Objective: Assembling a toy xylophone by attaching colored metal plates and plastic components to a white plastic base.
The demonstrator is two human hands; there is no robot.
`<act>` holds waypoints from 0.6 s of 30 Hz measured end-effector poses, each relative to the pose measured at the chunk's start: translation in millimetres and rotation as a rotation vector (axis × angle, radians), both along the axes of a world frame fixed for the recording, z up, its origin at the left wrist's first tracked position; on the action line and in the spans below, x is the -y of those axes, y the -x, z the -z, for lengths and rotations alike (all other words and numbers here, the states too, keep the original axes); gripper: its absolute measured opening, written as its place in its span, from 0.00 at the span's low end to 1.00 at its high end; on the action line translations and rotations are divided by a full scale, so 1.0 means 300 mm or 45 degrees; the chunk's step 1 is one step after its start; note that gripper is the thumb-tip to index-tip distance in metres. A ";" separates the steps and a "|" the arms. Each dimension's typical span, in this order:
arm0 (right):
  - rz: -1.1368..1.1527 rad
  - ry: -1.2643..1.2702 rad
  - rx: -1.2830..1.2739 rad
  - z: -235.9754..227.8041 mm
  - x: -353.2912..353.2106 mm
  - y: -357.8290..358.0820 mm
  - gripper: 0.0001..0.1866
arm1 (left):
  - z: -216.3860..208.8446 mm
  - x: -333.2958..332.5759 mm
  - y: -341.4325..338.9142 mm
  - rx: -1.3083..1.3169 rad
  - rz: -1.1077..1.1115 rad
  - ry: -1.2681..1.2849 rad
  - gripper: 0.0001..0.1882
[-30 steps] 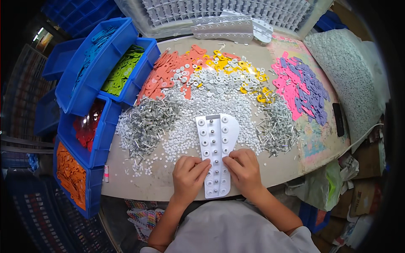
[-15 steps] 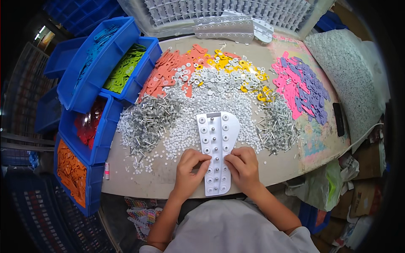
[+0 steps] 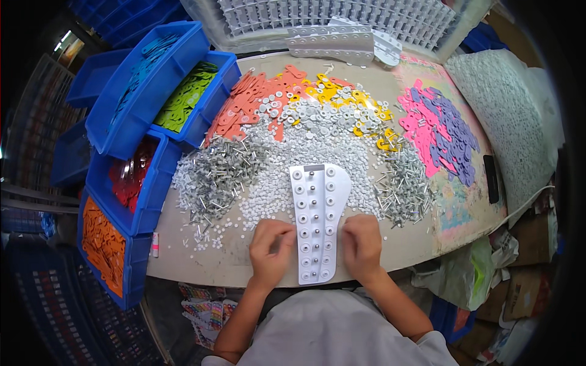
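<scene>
A white plastic jig (image 3: 308,262), straight on its left side and bulging at the upper right, lies near the table's front edge. Round white washers with metal centres line both its sides, and silver pins stand along its middle channel. Beside its left edge my left hand (image 3: 268,250) is closed, thumb and index finger curled towards each other. My right hand (image 3: 362,247) is closed just off the right edge, its fingers curled under and slightly blurred. Whatever either hand may hold is hidden. Small white caps (image 3: 278,183) are heaped beyond the jig.
Metal rivets lie in a left pile (image 3: 223,174) and a right pile (image 3: 403,186). Coral tabs (image 3: 247,100), yellow tabs (image 3: 336,91), pink tabs (image 3: 421,134) and purple tabs (image 3: 455,143) lie farther back. Blue bins (image 3: 146,201) line the left. A full sack (image 3: 500,110) leans at right.
Both hands have drawn apart, away from the jig's middle, the right one farther outward. The whole view has shifted slightly.
</scene>
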State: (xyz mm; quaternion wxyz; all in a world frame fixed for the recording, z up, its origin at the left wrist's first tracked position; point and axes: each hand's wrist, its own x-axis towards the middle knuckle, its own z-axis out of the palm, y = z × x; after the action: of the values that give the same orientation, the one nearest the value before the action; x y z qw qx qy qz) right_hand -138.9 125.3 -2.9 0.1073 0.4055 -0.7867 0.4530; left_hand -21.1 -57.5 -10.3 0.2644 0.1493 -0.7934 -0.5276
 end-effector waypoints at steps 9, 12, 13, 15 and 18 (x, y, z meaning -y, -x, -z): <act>0.417 -0.145 0.064 -0.031 -0.068 0.096 0.10 | -0.006 0.036 0.005 -0.130 -0.441 -0.445 0.03; 0.439 -0.211 -0.062 -0.044 -0.079 0.115 0.08 | -0.005 0.037 0.000 -0.100 -0.407 -0.403 0.03; 0.435 -0.210 -0.065 -0.040 -0.079 0.116 0.08 | -0.002 0.036 -0.001 -0.098 -0.391 -0.394 0.03; 0.403 -0.196 -0.161 -0.022 -0.081 0.114 0.09 | 0.009 0.039 0.004 -0.102 -0.375 -0.384 0.03; 0.407 -0.309 -0.208 -0.001 -0.084 0.103 0.13 | 0.018 0.043 0.009 -0.154 -0.387 -0.273 0.04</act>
State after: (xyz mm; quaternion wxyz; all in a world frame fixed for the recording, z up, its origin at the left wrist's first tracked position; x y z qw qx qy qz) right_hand -169.7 150.5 -2.5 0.1915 0.3209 -0.8784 0.2979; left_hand -23.9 -70.3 -15.6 0.3707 0.2629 -0.6835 -0.5712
